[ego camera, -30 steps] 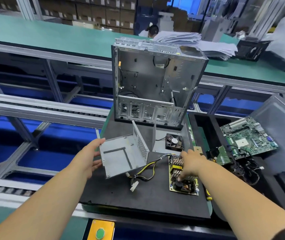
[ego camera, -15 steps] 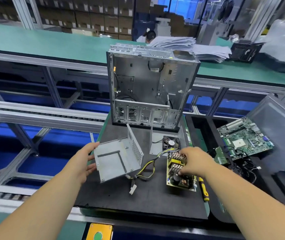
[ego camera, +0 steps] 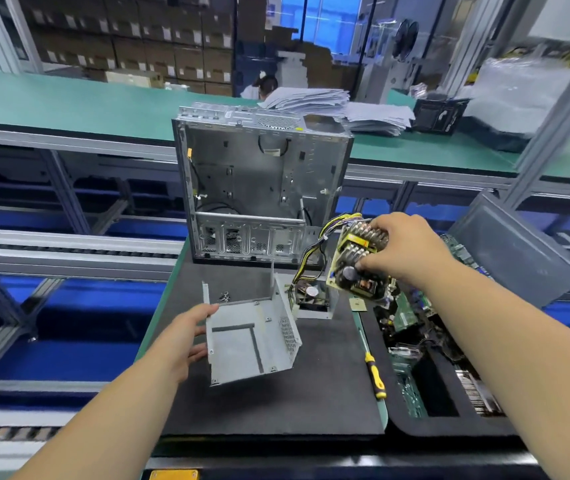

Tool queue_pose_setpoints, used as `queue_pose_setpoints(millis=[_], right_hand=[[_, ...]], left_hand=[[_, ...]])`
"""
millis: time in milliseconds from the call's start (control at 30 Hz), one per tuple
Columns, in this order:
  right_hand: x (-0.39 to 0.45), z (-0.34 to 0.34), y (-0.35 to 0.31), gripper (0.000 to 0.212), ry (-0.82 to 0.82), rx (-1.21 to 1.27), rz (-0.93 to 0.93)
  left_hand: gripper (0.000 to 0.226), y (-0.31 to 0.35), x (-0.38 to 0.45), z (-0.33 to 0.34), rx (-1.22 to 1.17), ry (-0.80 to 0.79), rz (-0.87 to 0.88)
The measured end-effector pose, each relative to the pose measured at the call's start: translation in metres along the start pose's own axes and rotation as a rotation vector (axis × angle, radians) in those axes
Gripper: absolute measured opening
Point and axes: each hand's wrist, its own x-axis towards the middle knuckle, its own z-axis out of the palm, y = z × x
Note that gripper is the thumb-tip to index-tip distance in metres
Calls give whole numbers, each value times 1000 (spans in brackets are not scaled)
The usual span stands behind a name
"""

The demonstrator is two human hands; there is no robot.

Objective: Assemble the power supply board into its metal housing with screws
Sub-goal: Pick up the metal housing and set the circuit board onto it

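Green-topped benches and grey conveyor rails run across this factory floor, with stacked cartons far behind and a black foam mat (ego camera: 276,410) laid out in front of me. At the back of the mat an open computer case (ego camera: 262,188) stands upright, its bare metal interior facing me.

My right hand (ego camera: 404,251) grips the power supply board (ego camera: 358,261) from above, fingers curled round its edge and components, and holds it in the air, tilted, above the mat's right side. Its yellow and black cable bundle (ego camera: 314,251) hangs down from the board's upper corner toward a small fan (ego camera: 311,294) sitting in a metal cover piece.

My left hand (ego camera: 186,341) holds the metal housing (ego camera: 252,341) by its left edge, thumb over the rim and fingers underneath. The housing is tipped up off the mat, its open floor turned toward me and its perforated wall on the right. A few small screws (ego camera: 224,297) lie on the mat just behind it.

A yellow-handled screwdriver (ego camera: 373,374) lies along the mat's right edge. Beside it, a black tray (ego camera: 415,427) holds circuit boards and tangled cables.
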Motion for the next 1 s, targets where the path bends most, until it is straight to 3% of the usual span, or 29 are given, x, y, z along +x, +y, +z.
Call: queue_pose_setpoints(millis=[233, 533, 1000], right_hand=[[1, 6, 13, 82, 93, -16, 38], [5, 20, 24, 82, 75, -16, 33], [16, 42, 8, 80, -31, 76, -28]], left_hand=[[28, -27, -2, 44, 83, -64, -84], [14, -50, 6, 81, 162, -173, -124], [17, -40, 21, 96, 458, -270, -110]])
